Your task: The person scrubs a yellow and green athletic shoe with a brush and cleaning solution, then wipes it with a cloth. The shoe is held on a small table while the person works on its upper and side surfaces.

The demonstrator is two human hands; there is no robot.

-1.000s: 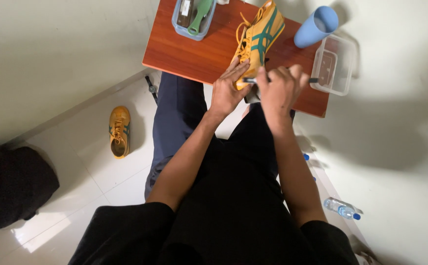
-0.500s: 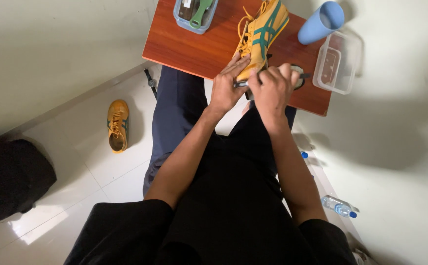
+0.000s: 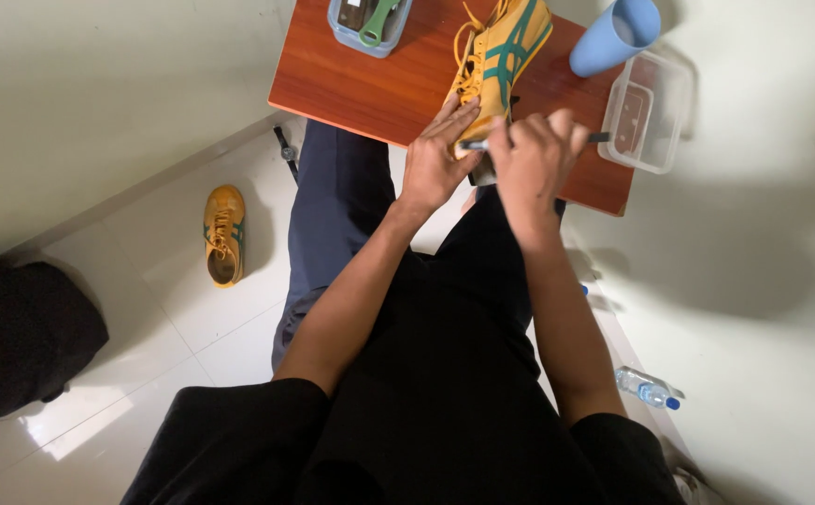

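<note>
A yellow shoe (image 3: 501, 51) with green stripes and yellow laces lies on a small reddish wooden table (image 3: 361, 79). My left hand (image 3: 436, 154) rests flat against the shoe's heel end, steadying it. My right hand (image 3: 531, 159) is closed around a thin dark tool (image 3: 599, 137) held across the shoe's heel; what kind of tool it is stays unclear. Both hands meet at the table's near edge.
A light blue cup (image 3: 618, 36) lies on the table's right end beside a clear plastic box (image 3: 650, 112). A small tray with a green brush (image 3: 370, 21) sits at the far edge. A second yellow shoe (image 3: 223, 234) and a water bottle (image 3: 646, 388) lie on the white floor.
The view has drifted slightly, so the table sits higher in frame. Both hands stay at the shoe's heel; the right hand has shifted a little along it.
</note>
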